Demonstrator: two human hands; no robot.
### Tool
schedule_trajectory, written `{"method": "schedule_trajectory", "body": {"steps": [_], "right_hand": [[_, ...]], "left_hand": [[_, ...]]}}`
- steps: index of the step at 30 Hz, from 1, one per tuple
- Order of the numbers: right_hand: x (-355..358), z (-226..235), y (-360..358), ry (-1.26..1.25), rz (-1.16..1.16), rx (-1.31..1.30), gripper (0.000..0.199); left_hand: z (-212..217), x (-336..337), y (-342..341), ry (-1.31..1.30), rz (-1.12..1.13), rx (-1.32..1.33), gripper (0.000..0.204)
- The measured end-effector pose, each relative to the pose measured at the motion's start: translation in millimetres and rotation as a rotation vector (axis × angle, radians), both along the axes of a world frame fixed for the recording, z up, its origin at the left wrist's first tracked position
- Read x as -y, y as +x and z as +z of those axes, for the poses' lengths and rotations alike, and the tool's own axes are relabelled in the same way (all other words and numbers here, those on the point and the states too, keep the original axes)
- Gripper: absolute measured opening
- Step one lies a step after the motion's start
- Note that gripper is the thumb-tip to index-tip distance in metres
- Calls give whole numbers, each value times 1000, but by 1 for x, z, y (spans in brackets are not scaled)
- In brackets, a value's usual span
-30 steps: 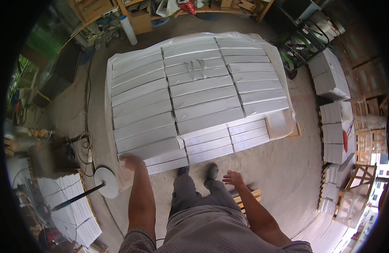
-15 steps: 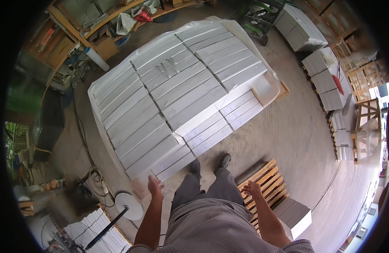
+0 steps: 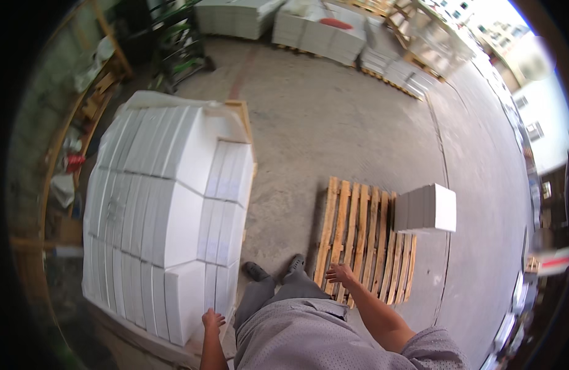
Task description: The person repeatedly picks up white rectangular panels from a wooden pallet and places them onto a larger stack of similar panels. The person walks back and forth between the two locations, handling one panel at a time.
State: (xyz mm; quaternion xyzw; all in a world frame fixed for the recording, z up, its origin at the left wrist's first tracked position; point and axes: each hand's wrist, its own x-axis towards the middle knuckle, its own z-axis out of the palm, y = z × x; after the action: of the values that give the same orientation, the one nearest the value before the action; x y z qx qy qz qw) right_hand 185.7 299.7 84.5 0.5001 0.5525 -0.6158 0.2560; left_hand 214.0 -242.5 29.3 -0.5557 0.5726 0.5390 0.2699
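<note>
Since half a second ago the view has swung right, carrying the big stack (image 3: 139,203) of white boxes to 9 o'clock and the pallet (image 3: 364,240) to 4 o'clock. Left hand (image 3: 213,319) appears low, at 7 o'clock, in front of the stack's near right edge; whether it touches the boxes, I cannot tell. Its grip is loose and bare, the fingers a little apart. From this hand the bulk of the big stack lies toward 11 o'clock.

Right hand (image 3: 340,273) is over the pallet's near left part, palm bare, fingers loosely bent and parted in a fairly wide grip. Slats spread from it between 12 and 3 o'clock; contact with the wood cannot be made out. The small stack (image 3: 425,208) of boxes is at the pallet's far right corner, at 2 o'clock from this hand and well apart from it.

Toward its right side the big stack steps down to a lower row, and clear wrap (image 3: 158,98) gathers at its far end. Both shoes (image 3: 296,263) are at 6 o'clock, between big stack and pallet. A green-and-black cart (image 3: 181,52) stands at 11 o'clock, more white stacks (image 3: 318,34) at 12.
</note>
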Motion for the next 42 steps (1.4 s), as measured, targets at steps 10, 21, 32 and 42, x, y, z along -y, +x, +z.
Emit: {"method": "schedule_trajectory", "body": {"steps": [10,21,32,42], "right_hand": [[-84,-14,135,-1,-344,49,45],[-138,9,141,-70,-446,-8,22],[-195,31,120,91,-684,-65,27],[-223,18,204,85,-948,90,40]], "left_hand": [[18,-131,-113,70,-369,-157,39],[39,-228,-182,66,-724,-96,43],[2,-338,-305,28,-1042,-46,44],[16,-558,-363,199,-1207,-117,47]]}}
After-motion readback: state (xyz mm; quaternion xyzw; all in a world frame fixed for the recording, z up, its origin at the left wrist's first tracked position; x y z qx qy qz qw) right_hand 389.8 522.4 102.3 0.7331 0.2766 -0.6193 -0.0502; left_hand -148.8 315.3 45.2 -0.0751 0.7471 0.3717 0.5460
